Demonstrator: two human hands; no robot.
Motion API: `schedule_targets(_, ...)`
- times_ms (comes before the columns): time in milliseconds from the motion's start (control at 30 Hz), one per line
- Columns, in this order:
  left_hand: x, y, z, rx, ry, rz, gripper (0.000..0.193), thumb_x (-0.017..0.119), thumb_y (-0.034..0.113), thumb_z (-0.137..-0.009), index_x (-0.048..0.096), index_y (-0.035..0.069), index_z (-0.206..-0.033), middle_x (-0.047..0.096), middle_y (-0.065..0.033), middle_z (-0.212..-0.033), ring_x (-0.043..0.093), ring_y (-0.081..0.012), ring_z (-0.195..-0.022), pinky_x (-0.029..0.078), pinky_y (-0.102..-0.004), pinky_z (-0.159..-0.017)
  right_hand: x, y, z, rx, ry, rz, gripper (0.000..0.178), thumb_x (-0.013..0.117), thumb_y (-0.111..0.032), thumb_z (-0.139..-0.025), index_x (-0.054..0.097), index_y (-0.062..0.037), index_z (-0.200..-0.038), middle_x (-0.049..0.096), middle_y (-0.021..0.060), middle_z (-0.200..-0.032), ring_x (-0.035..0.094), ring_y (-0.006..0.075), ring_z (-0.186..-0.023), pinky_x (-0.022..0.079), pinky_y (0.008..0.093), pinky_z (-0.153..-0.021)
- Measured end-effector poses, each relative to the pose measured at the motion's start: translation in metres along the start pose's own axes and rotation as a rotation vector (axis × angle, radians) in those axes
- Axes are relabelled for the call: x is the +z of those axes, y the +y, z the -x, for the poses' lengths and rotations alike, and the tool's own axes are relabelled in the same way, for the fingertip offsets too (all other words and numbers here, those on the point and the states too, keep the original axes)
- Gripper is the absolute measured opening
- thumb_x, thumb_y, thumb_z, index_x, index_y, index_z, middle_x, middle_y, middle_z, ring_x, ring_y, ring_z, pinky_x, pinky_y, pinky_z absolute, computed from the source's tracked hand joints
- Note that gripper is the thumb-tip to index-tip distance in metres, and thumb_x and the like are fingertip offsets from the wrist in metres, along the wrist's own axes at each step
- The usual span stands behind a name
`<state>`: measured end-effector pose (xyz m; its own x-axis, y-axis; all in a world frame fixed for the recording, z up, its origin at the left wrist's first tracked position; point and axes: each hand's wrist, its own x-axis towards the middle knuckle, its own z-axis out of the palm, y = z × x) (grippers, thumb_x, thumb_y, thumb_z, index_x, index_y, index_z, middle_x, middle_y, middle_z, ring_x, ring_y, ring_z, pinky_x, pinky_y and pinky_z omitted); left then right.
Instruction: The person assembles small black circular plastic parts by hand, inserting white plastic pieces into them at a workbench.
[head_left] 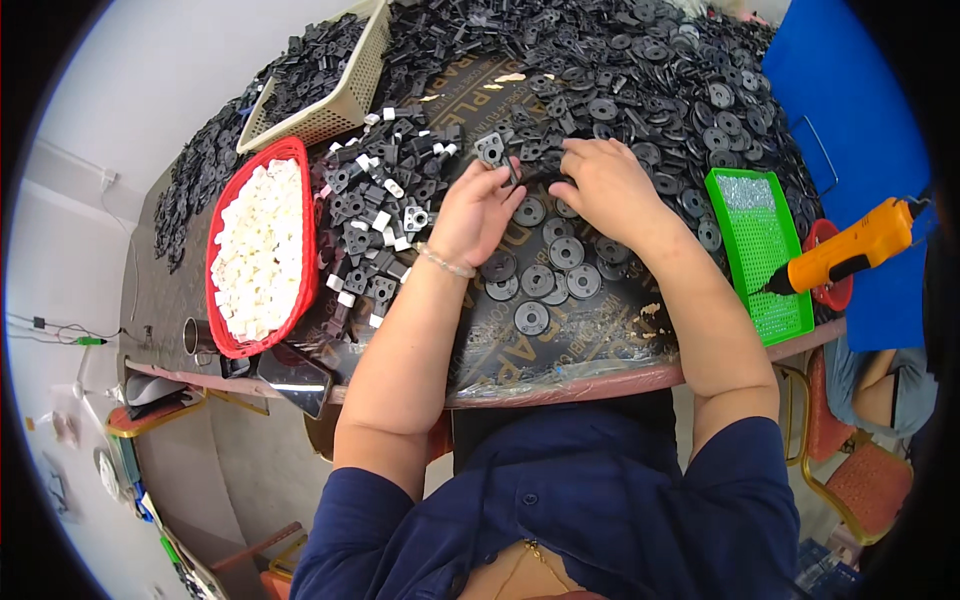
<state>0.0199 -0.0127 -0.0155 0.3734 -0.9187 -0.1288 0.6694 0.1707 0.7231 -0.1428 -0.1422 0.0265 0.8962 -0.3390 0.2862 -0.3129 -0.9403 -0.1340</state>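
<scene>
My left hand (468, 222), with a beaded bracelet at its wrist, is closed round a small black plastic part (490, 150) with a grey square face, held between thumb and fingers. To its right, my right hand (612, 192) bends its fingers over the near side of the black parts. Those fingertips are partly hidden, and what they grip cannot be made out. Below the hands lie several loose round black discs (566, 252) with centre holes. Left of my left hand is a heap of black blocks (368, 215), many with white pieces attached.
A red basket (312, 240) of white pieces stands at left, a cream basket (335, 118) of black parts behind it. Black discs (700, 100) pile up at the back right. A green tray (745, 240) holds small silver pieces; an orange power screwdriver (855, 245) lies across it.
</scene>
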Motion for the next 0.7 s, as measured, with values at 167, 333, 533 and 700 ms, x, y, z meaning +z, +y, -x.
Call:
schedule_targets(167, -0.008, 0.004, 0.006, 0.172, 0.105, 0.027, 0.008, 0.057, 0.009, -0.094, 0.052, 0.009, -0.101, 0.060, -0.0083, -0.119, 0.053, -0.0252, -0.118, 0.035, -0.0480, -0.109, -0.008, -0.022, -0.059, -0.080, 0.089, -0.063, 0.030, 0.070, -0.026, -0.085, 0.065, -0.0037, -0.104, 0.065, 0.0120, -0.109, 0.060, 0.0321, -0.108, 0.045, 0.0450, -0.097)
schedule_targets(333, -0.007, 0.008, 0.001, 0.239, 0.245, 0.059, 0.011, 0.058, 0.009, -0.093, 0.049, 0.013, -0.091, 0.063, -0.0069, -0.111, 0.056, -0.0242, -0.109, 0.040, -0.0482, -0.103, 0.048, -0.001, -0.097, -0.230, -0.025, 0.077, 0.053, 0.072, -0.037, -0.082, 0.060, -0.0070, -0.125, 0.058, 0.0127, -0.133, 0.054, 0.0318, -0.125, 0.035, 0.0545, -0.108)
schedule_targets(533, -0.006, 0.019, 0.009, 0.259, 0.308, 0.073, 0.011, 0.060, 0.008, -0.091, 0.050, 0.013, -0.092, 0.062, -0.0013, -0.101, 0.056, -0.0171, -0.097, 0.044, -0.0419, -0.091, -0.013, -0.005, -0.116, 0.066, -0.416, 0.276, 0.048, 0.082, -0.041, -0.070, 0.074, -0.0080, -0.103, 0.071, 0.0129, -0.106, 0.065, 0.0293, -0.107, 0.047, 0.0486, -0.093)
schedule_targets(700, 0.004, 0.003, 0.007, 0.153, 0.295, 0.096, 0.012, 0.058, 0.008, -0.093, 0.048, 0.012, -0.089, 0.062, -0.0054, -0.109, 0.055, -0.0211, -0.108, 0.043, -0.0413, -0.094, -0.009, 0.004, -0.156, 0.016, -0.159, -0.133, 0.044, 0.078, -0.035, -0.077, 0.071, -0.0048, -0.109, 0.070, 0.0167, -0.108, 0.067, 0.0316, -0.100, 0.052, 0.0399, -0.085)
